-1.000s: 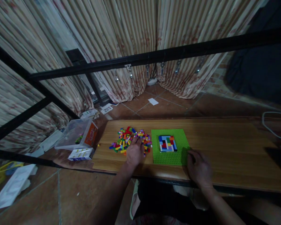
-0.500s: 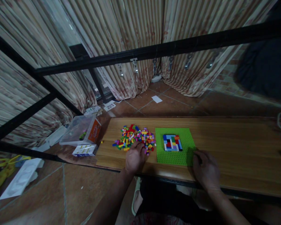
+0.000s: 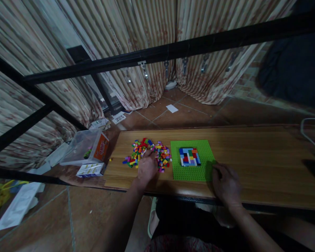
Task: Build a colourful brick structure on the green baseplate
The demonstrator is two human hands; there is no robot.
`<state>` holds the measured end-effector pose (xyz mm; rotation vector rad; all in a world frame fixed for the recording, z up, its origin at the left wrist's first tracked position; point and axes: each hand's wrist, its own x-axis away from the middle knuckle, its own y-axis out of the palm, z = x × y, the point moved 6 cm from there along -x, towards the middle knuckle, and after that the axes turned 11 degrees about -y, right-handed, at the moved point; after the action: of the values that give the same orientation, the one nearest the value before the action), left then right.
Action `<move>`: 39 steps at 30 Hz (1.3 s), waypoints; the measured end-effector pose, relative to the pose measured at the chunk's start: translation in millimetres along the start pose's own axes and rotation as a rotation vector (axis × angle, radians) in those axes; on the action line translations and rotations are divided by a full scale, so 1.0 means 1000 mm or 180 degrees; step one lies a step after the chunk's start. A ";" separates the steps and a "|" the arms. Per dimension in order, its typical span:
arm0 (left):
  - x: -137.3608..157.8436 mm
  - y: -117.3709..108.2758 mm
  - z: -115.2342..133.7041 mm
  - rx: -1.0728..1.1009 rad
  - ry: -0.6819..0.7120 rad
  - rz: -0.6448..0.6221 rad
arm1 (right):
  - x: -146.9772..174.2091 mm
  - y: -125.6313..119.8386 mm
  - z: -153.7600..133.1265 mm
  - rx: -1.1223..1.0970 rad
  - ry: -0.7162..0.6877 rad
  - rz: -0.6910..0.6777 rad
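Observation:
My left hand [image 3: 147, 167] reaches into a loose pile of small coloured toy bricks [image 3: 162, 154] on the wooden table, its fingers stretched forward among them. I see no brick held in it. To the right of the pile lies a green studded baseplate [image 3: 180, 173]. On it sits a flat square build of bricks [image 3: 189, 156] in blue, white, red and other colours, with a dark edge. My right hand [image 3: 228, 183] rests at the baseplate's right edge with its fingers curled. Anything inside those fingers is hidden.
A clear plastic box [image 3: 80, 147] with an orange label stands left of the table, beside a small carton [image 3: 90, 170]. One yellow brick [image 3: 110, 160] lies alone near the table's left end. A black metal bar [image 3: 157, 52] crosses in front of the curtains. A white cable [image 3: 308, 134] hangs at right.
My left hand has moved slightly forward, deeper into the brick pile. My right hand stays by the baseplate's edge. The whole view has shifted a little.

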<state>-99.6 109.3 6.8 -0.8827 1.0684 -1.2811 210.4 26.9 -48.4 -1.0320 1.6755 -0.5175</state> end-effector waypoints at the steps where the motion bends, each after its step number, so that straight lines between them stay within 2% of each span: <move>1: 0.001 -0.001 -0.002 -0.0011 -0.0030 0.0009 | 0.000 0.000 0.000 0.0004 0.0004 0.0011; 4: -0.004 -0.003 0.003 -0.0057 -0.0031 0.0024 | -0.001 -0.001 -0.001 0.0053 -0.0001 0.0029; 7: -0.020 -0.001 0.027 -0.0190 0.0349 -0.0033 | -0.002 -0.002 -0.004 0.0072 -0.0002 0.0038; 11: -0.047 0.015 0.060 -0.0657 0.0983 -0.0577 | -0.003 -0.004 -0.007 0.0058 0.0030 0.0052; 14: -0.061 0.022 0.070 -0.0794 0.1263 -0.0851 | -0.004 -0.005 -0.009 0.0012 0.0055 0.0049; 23: -0.070 0.023 0.058 -0.0848 0.1459 -0.1048 | -0.005 -0.006 -0.011 -0.0023 0.0162 0.0020; 29: -0.067 0.025 0.054 -0.0711 0.1621 -0.0970 | -0.005 -0.006 -0.011 -0.0031 0.0135 0.0077; 39: -0.057 0.018 0.057 -0.0176 0.1500 -0.1053 | -0.005 -0.004 -0.010 -0.0076 0.0192 -0.0015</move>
<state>-38.6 164.1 12.9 -0.8421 1.3661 -1.8030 203.0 27.3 -38.7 -1.0470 1.7365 -0.5376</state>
